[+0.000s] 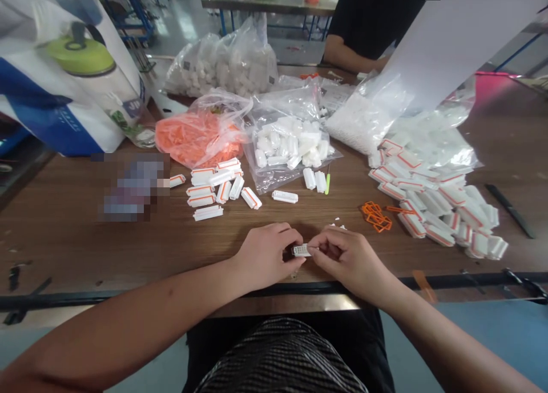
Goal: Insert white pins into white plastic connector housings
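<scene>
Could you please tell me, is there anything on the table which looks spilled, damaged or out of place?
Nothing looks clearly damaged. Slightly odd: a few tiny white pieces lie loose on the table just beyond the right hand, apart from the bagged white parts, so they may have been dropped.

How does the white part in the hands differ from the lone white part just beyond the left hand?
Support: the held part is in the left hand, with the right hand's fingertips at it; the lone part lies untouched on the table.
Visibility: fingers partly cover the held part; the lone part shows full length.
Position: the held part is nearer the table's front edge than the lone part.
Shared: both white.
</scene>
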A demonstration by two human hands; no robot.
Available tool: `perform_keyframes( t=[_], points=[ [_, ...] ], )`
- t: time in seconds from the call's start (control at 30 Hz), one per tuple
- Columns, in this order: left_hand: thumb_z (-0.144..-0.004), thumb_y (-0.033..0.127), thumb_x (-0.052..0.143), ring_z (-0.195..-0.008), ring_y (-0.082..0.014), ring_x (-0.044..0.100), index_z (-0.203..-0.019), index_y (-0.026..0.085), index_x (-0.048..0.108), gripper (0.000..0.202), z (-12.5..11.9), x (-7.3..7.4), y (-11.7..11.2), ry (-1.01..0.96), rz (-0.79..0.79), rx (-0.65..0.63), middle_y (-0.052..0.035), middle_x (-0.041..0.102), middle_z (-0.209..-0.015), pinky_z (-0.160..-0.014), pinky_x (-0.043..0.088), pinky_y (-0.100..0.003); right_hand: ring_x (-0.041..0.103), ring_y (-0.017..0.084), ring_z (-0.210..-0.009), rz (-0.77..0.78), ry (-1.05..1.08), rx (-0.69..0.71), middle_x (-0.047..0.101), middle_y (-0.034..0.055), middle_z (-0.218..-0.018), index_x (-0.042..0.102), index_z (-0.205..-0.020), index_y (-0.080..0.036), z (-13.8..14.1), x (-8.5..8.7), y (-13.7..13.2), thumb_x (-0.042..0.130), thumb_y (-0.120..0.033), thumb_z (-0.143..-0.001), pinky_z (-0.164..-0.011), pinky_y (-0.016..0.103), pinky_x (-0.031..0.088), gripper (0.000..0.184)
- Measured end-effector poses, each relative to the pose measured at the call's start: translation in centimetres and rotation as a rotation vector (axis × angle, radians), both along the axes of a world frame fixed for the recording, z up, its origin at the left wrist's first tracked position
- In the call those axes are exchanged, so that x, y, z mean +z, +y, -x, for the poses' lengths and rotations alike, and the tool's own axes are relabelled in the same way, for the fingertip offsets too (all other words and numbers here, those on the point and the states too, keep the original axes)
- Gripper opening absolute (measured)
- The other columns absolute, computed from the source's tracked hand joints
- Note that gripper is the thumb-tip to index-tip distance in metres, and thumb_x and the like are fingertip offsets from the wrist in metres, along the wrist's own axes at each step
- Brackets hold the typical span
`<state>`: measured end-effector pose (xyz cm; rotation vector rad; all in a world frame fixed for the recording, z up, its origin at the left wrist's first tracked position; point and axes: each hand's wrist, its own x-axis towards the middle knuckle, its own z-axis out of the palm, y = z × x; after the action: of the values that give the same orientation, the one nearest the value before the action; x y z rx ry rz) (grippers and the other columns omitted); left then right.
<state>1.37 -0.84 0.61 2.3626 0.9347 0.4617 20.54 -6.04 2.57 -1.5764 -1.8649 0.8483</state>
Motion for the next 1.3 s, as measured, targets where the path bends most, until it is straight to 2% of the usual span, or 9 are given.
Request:
perform_keyframes(
  t=[0.17,0.37,0.63,0.83,1.1,1.2,1.3],
  points=[
    [-0.08,0.029,0.074,-0.071,-0.0141,0.059,-0.085,0.02,0.063,0.015,-0.1,-0.2,0.0,0.001,0.023,0.009,0.0034,0.063,-0.077,-0.066,0.044,-0.027,0.052,0.011,-0.059,-0.022,-0.054,0.017,0.063,0.0,-0.071,0.067,-0.074,-0.021,0.3,-0.3,0.2,0.059,-0.027,-0.087,-0.055,0.024,0.038,0.017],
    [-0.078,0.032,0.076,-0.068,-0.0146,0.058,-0.088,0.021,0.057,0.023,-0.3,-0.2,-0.1,0.04,0.077,0.065,0.0053,0.06,-0.072,-0.063,0.042,-0.028,0.053,0.012,-0.059,-0.019,-0.109,0.014,0.063,-0.0001,-0.07,0.067,-0.074,-0.021,0.5,-0.4,0.3,0.059,-0.027,-0.087,-0.056,0.024,0.038,0.016],
    [-0.079,0.033,0.074,-0.068,-0.0149,0.059,-0.087,0.022,0.055,0.023,-0.3,0.0,-0.2,0.045,0.086,0.078,0.0056,0.058,-0.069,-0.064,0.042,-0.028,0.055,0.012,-0.06,-0.045,-0.172,0.03,0.062,-0.0009,-0.069,0.067,-0.074,-0.021,0.4,-0.5,0.4,0.059,-0.025,-0.088,-0.057,0.024,0.038,0.016],
    [-0.079,0.033,0.073,-0.067,-0.0148,0.058,-0.089,0.022,0.055,0.024,-0.4,0.1,-0.3,0.062,0.093,0.083,0.0055,0.06,-0.071,-0.064,0.042,-0.028,0.061,0.014,-0.066,-0.278,-0.41,0.168,0.068,0.0031,-0.078,0.071,-0.086,-0.019,0.3,0.2,-0.3,0.051,-0.022,-0.094,-0.058,0.026,0.039,0.022],
    [-0.076,0.025,0.071,-0.064,-0.0133,0.056,-0.087,0.022,0.055,0.02,-0.5,0.0,-0.2,0.064,0.091,0.086,0.0063,0.058,-0.069,-0.061,0.04,-0.026,0.058,0.016,-0.063,-0.577,-0.567,0.191,0.064,0.0032,-0.065,0.071,-0.082,-0.015,1.7,-0.2,-1.5,0.049,-0.017,-0.094,-0.058,0.028,0.041,0.025],
    [-0.076,0.025,0.071,-0.063,-0.013,0.056,-0.086,0.021,0.055,0.019,-0.4,0.2,-0.1,0.058,0.09,0.094,0.0062,0.058,-0.069,-0.061,0.041,-0.026,0.06,0.016,-0.065,-0.492,-0.451,0.158,0.067,0.004,-0.07,0.073,-0.087,-0.017,1.0,-0.4,-1.6,0.049,-0.018,-0.094,-0.06,0.028,0.044,0.025],
    [-0.078,0.026,0.073,-0.066,-0.0138,0.057,-0.088,0.021,0.058,0.019,-0.3,0.3,-0.1,0.034,0.063,0.072,0.0052,0.06,-0.072,-0.064,0.042,-0.027,0.065,0.017,-0.073,-0.304,-0.278,-0.042,0.072,0.0059,-0.083,0.075,-0.093,-0.02,-1.8,-0.6,-0.8,0.051,-0.026,-0.094,-0.066,0.028,0.049,0.025]
  ],
)
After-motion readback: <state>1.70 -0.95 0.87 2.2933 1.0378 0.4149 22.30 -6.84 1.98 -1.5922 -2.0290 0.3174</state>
